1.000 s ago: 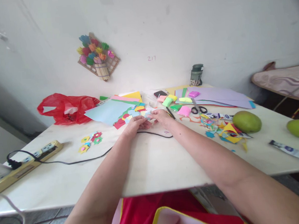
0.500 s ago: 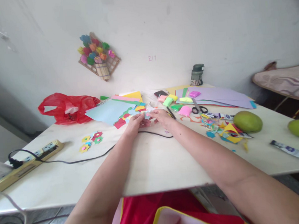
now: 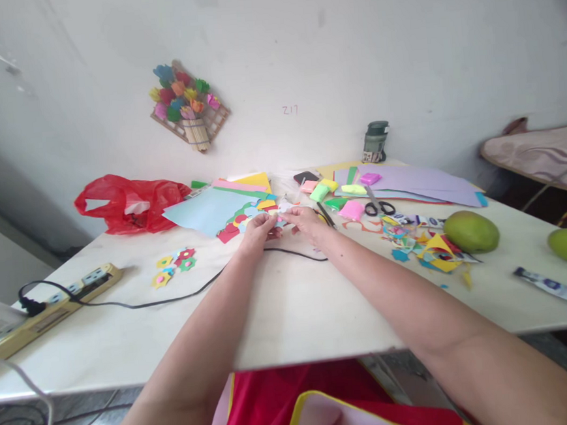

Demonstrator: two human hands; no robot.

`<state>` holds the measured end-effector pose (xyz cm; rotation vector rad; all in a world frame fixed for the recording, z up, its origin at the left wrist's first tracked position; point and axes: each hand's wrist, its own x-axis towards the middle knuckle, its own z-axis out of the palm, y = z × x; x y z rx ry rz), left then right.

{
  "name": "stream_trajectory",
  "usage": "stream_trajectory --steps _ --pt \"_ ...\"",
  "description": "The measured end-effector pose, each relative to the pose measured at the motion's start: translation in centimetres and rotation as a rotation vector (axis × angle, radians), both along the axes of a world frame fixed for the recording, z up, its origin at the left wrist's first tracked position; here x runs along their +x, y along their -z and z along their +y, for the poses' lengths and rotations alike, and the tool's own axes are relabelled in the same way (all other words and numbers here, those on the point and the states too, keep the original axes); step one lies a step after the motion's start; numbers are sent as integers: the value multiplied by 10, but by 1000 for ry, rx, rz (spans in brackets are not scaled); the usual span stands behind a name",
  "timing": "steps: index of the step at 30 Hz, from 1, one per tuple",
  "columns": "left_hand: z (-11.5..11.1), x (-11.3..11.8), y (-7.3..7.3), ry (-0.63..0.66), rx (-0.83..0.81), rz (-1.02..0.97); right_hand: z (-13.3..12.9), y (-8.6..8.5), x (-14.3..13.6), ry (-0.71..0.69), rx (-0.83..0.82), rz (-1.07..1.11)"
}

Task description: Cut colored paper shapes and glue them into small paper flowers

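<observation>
My left hand point(image 3: 259, 233) and my right hand point(image 3: 304, 221) meet over the middle of the table, fingers pinched round a small light paper piece with a pink centre point(image 3: 279, 217). Most of that piece is hidden by the fingertips. Just behind and left of my left hand are coloured paper cutouts point(image 3: 235, 223) in red, green and blue. Small paper flowers with clay centres point(image 3: 161, 278) lie to the left. Packets of coloured clay point(image 3: 351, 210) and black-handled scissors point(image 3: 379, 209) rest right of my right hand.
A red plastic bag point(image 3: 138, 201), paper sheets point(image 3: 205, 212) and a power strip point(image 3: 74, 298) are on the left. Rightward are paper scraps point(image 3: 436, 253), green fruits point(image 3: 471, 231) and a tube point(image 3: 553, 286). A black cable point(image 3: 173, 302) crosses the table.
Both hands stay in nearly the same place, with slight finger movement round the small piece. The whole view has shifted slightly.
</observation>
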<state>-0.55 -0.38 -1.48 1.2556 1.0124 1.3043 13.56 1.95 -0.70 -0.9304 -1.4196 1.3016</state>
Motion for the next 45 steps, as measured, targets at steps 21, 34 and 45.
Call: stream_trajectory --steps 21,34,45 --pt "1 8 0 -60 36 67 -1 4 -3 36 30 -32" --pt "2 10 -1 -99 105 91 -2 4 -5 29 44 7" --pt "5 13 0 -215 106 226 2 7 -5 36 72 -56"
